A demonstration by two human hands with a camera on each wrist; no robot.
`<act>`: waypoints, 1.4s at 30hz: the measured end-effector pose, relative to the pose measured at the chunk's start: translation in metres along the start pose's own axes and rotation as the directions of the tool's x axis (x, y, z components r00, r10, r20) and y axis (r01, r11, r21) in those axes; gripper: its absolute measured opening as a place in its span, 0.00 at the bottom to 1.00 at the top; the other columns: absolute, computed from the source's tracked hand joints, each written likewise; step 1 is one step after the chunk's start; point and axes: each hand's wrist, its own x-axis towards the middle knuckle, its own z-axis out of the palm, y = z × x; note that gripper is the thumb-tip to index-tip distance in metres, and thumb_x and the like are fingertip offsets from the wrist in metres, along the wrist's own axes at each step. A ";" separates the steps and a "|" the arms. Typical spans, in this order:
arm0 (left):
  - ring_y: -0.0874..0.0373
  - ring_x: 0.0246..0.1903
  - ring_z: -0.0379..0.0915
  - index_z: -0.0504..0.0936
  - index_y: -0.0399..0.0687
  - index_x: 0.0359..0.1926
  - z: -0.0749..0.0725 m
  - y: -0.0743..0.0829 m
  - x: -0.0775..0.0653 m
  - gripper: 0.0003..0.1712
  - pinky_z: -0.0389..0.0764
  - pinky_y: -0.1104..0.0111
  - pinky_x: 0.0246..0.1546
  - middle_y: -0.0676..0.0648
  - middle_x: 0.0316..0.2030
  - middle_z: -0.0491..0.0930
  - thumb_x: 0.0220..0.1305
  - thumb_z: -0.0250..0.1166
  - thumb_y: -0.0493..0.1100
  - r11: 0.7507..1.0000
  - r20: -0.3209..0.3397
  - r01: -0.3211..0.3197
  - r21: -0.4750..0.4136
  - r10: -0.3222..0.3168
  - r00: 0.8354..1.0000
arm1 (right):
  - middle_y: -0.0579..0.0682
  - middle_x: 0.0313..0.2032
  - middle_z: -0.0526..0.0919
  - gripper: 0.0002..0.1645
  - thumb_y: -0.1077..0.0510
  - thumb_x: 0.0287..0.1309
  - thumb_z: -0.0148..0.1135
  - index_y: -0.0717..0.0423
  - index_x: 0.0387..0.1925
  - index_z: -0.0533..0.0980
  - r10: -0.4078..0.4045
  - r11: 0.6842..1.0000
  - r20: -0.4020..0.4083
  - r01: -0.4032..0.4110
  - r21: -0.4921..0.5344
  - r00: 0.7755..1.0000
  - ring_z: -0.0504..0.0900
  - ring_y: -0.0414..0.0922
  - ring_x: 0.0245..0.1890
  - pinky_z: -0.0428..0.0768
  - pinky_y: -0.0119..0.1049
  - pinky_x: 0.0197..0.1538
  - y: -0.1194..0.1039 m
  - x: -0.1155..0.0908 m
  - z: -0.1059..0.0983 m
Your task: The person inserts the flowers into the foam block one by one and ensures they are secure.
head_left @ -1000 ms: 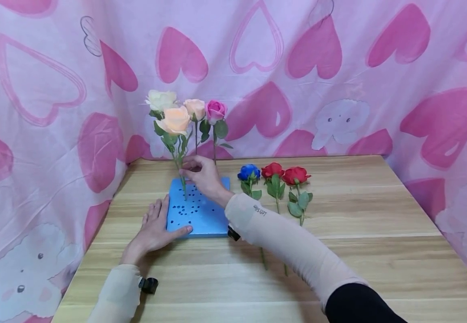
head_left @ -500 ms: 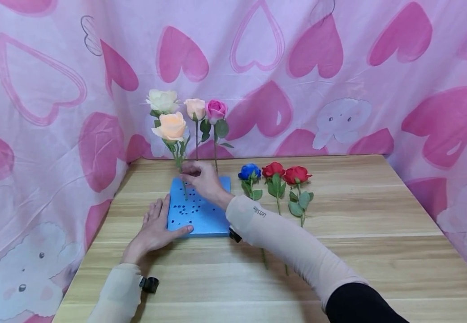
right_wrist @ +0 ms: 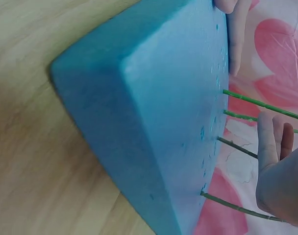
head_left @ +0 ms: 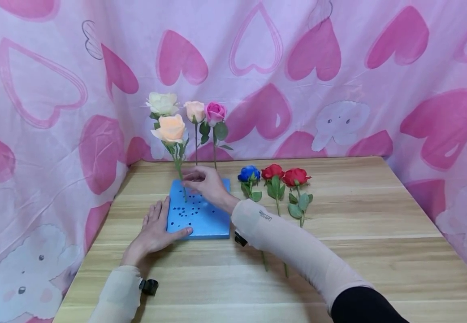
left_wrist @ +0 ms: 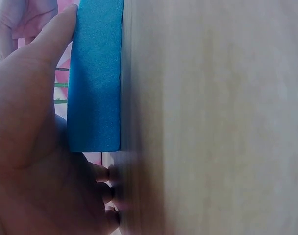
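Peach rose stands almost upright over the left part of the blue foam block, its stem lightly pinched between thumb and fingers of the person's right hand. The left hand lies open against the block's left side, fingers straight, thumb on top by the near edge. Only the head view shows the blossoms: a white rose just beyond the peach one, a pale pink rose and a magenta rose to their right. Where the right hand covers the far stems there, the right wrist view shows four stems meeting the block's holed top. The left wrist view shows the block's thick side against the wooden table. Right of the block lie a blue rose and two red roses.
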 end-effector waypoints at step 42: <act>0.16 0.83 0.21 0.28 0.40 0.90 0.002 0.004 -0.002 0.80 0.30 0.21 0.78 0.21 0.86 0.29 0.67 0.70 0.77 0.999 0.007 -0.029 0.014 0.029 1.000 | 0.60 0.62 0.89 0.26 0.63 0.76 0.71 0.57 0.71 0.80 -0.095 0.981 0.110 0.075 0.178 0.989 0.90 0.59 0.60 0.93 0.53 0.54 -0.049 -0.058 -0.082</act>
